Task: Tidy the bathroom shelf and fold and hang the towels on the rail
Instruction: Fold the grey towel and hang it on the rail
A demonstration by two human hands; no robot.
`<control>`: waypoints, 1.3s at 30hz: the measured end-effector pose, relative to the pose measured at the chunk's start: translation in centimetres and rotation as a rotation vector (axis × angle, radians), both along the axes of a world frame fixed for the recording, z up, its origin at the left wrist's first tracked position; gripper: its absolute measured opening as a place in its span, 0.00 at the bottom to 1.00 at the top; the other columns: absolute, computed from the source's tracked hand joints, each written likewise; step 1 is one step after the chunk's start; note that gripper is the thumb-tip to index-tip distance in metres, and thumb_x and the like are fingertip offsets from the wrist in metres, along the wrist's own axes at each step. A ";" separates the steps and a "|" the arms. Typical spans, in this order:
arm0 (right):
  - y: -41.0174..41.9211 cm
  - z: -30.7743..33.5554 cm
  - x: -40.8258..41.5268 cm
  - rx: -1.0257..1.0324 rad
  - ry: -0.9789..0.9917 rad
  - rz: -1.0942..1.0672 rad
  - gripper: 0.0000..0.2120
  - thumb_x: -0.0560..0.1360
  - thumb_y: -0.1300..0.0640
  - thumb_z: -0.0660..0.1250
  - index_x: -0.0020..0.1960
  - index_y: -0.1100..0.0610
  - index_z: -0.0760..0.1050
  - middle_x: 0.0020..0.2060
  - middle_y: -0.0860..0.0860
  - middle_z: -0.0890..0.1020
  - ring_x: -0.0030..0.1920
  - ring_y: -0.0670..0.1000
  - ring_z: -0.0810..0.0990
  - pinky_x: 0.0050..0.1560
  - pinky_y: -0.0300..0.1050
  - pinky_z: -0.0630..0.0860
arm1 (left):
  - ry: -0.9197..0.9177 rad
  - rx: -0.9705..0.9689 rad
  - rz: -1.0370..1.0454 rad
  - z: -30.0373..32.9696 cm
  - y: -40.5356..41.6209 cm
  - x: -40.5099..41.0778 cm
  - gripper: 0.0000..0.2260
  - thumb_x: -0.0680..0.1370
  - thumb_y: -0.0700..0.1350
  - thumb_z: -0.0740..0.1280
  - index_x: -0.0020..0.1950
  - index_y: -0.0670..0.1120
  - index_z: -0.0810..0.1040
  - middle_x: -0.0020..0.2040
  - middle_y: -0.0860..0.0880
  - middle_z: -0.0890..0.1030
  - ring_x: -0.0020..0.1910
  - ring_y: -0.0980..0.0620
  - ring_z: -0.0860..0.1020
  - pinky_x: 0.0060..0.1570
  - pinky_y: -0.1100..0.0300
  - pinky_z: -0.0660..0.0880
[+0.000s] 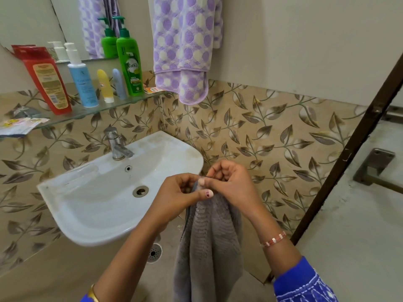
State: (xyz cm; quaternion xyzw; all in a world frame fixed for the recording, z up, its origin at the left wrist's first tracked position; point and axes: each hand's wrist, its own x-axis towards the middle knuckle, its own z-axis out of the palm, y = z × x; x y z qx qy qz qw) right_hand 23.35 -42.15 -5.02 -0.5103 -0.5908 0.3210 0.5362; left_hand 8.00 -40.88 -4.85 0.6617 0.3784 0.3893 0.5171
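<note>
**Grey towel held at its top edge, lower centre of frame**

The left hand [185, 192] and right hand [229, 182] meet just right of the sink [87, 205], fingers curled, each pinching the gathered top edge of a grey towel [209, 247]. The towel is ribbed terry with a coarse horizontal weave; it hangs limp in soft vertical folds down to the bottom edge of the frame.

At upper centre, a purple-and-white towel [183, 51] with a circle pattern and a bound lilac hem hangs folded, its rounded lower corner reaching below the shelf line.

The glass shelf [91, 111], upper left, is thin and transparent. It carries, left to right: a flat red bottle [46, 81], leaning; a cylindrical pale-blue bottle [81, 81] with a white cap; a small yellow tube [104, 86]; a small blue-grey tube [118, 83]; and a glossy green pump bottle [129, 64]. Flat sachets [21, 125] lie at the shelf's left end.

The sink is smooth white ceramic with a chrome tap [117, 144]. The wall tiles are beige with a leaf print.
</note>
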 end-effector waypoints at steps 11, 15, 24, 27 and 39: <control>0.0 -0.2 1.1 -0.047 0.179 0.125 0.06 0.67 0.59 0.74 0.39 0.53 0.76 0.35 0.52 0.80 0.39 0.51 0.76 0.42 0.45 0.76 | -0.195 -0.035 0.089 -0.5 1.1 0.9 0.06 0.73 0.38 0.67 0.45 0.46 0.82 0.38 0.51 0.84 0.40 0.56 0.81 0.37 0.68 0.76; -0.2 -1.5 1.7 -0.179 0.069 0.218 0.04 0.68 0.54 0.73 0.40 0.51 0.78 0.36 0.46 0.83 0.39 0.44 0.81 0.40 0.37 0.78 | -0.330 -0.039 0.077 0.5 2.3 0.5 0.09 0.78 0.41 0.60 0.45 0.46 0.80 0.36 0.52 0.83 0.37 0.57 0.80 0.34 0.67 0.75; 0.5 -4.8 5.6 -0.533 -0.441 0.103 0.16 0.62 0.42 0.76 0.33 0.50 0.72 0.28 0.42 0.77 0.29 0.39 0.76 0.22 0.28 0.67 | -0.540 -0.107 0.418 3.2 6.3 -2.2 0.10 0.80 0.40 0.56 0.53 0.44 0.76 0.41 0.52 0.78 0.40 0.57 0.76 0.38 0.65 0.74; 1.0 -5.6 6.1 -0.514 -0.675 0.024 0.17 0.61 0.41 0.75 0.32 0.49 0.70 0.28 0.43 0.75 0.30 0.42 0.74 0.25 0.32 0.65 | -0.518 -0.080 0.483 3.2 7.3 -3.0 0.10 0.80 0.39 0.55 0.46 0.47 0.75 0.39 0.53 0.77 0.38 0.57 0.75 0.39 0.64 0.72; 1.4 1.0 8.7 0.377 -1.199 -0.674 0.21 0.58 0.44 0.76 0.35 0.62 0.78 0.36 0.57 0.77 0.41 0.57 0.74 0.46 0.49 0.65 | -0.251 0.015 0.653 1.8 9.5 -4.8 0.09 0.80 0.41 0.56 0.42 0.47 0.72 0.39 0.53 0.70 0.39 0.58 0.66 0.40 0.63 0.63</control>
